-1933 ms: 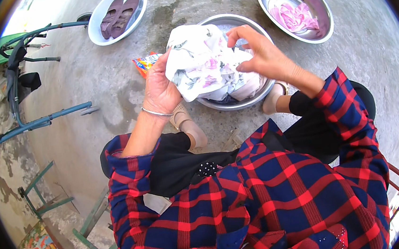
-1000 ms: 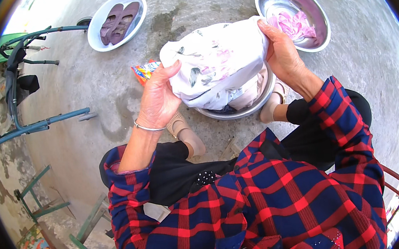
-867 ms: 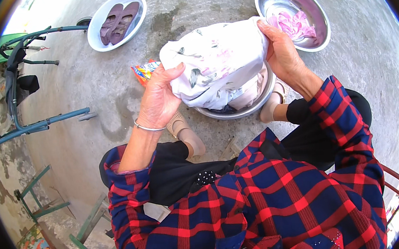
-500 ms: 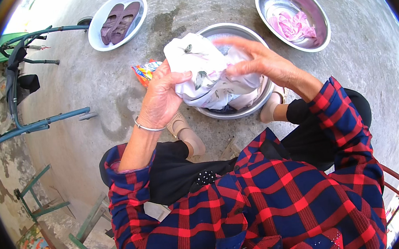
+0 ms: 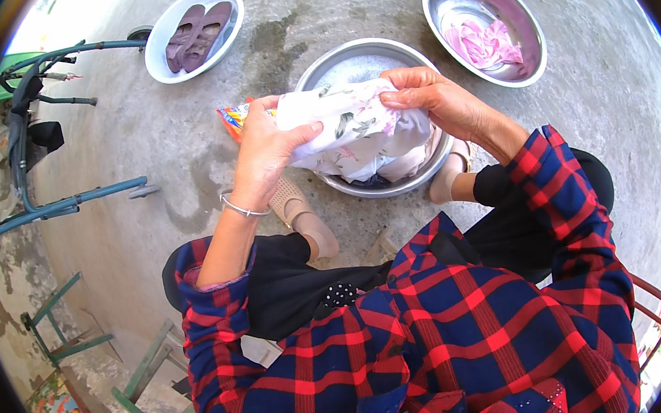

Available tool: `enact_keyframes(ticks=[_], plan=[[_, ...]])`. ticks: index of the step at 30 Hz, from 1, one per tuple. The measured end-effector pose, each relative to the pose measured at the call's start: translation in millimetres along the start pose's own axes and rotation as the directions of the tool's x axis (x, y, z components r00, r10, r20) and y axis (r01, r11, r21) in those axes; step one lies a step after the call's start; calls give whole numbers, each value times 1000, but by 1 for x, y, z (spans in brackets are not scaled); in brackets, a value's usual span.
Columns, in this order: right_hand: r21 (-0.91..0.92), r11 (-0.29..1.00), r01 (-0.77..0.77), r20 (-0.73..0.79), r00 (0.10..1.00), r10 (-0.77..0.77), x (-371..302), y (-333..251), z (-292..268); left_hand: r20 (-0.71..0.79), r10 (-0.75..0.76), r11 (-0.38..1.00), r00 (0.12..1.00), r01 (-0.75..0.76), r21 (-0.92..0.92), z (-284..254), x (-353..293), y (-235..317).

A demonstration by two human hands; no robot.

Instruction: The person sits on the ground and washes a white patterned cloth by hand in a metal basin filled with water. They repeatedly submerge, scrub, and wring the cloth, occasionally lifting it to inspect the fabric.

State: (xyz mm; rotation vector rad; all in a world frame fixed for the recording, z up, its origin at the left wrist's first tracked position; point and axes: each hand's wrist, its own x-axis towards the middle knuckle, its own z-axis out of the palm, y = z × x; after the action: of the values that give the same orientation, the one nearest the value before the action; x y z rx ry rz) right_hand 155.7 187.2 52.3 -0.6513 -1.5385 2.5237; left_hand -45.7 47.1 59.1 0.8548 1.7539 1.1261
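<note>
A white cloth with a leaf and flower print (image 5: 351, 122) is stretched between my two hands over a metal basin (image 5: 380, 192). My left hand (image 5: 266, 141) grips its left end, thumb on top. At the right end my right hand (image 5: 435, 99) pinches the fabric between thumb and fingers. The cloth's lower part hangs down into the basin, where sudsy water (image 5: 350, 67) shows at the far side. Other beige and dark clothes (image 5: 409, 164) lie in the basin under it. What the cloth is as a garment I cannot make out.
A white basin (image 5: 156, 60) with a pair of purple-brown shoes (image 5: 202, 37) stands far left. Another metal basin (image 5: 534, 67) at far right holds pink cloth (image 5: 485, 43). An orange packet (image 5: 235, 120) lies behind my left hand. A blue metal frame (image 5: 71, 205) stands along the left.
My right hand, whose fingers were spread apart before, now pinches the cloth's right end. The bunched cloth has been lowered and pulled out flatter between both hands.
</note>
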Motion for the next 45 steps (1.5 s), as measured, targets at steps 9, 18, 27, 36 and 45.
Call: enact_keyframes(ticks=[9, 18, 27, 36, 45], plan=[[19, 1000, -7, 69, 998, 6, 4, 8, -6, -111, 311, 905, 944, -259, 339, 25, -5, -49], [50, 997, -65, -68, 995, 69, 27, 57, -12, 34, -122, 405, 992, 81, -911, 80, 8, -88], [-450, 887, 107, -313, 911, -269, 63, 108, -2, -168, -326, 488, 930, 14, -873, 91, 33, -104], [-956, 164, -244, -294, 809, -509, 80, 93, 29, -145, -419, 420, 896, 50, -906, 109, 28, -78], [-993, 51, -103, -115, 877, -466, 72, 103, 49, 26, -88, 331, 996, 54, -942, 100, 32, -137]])
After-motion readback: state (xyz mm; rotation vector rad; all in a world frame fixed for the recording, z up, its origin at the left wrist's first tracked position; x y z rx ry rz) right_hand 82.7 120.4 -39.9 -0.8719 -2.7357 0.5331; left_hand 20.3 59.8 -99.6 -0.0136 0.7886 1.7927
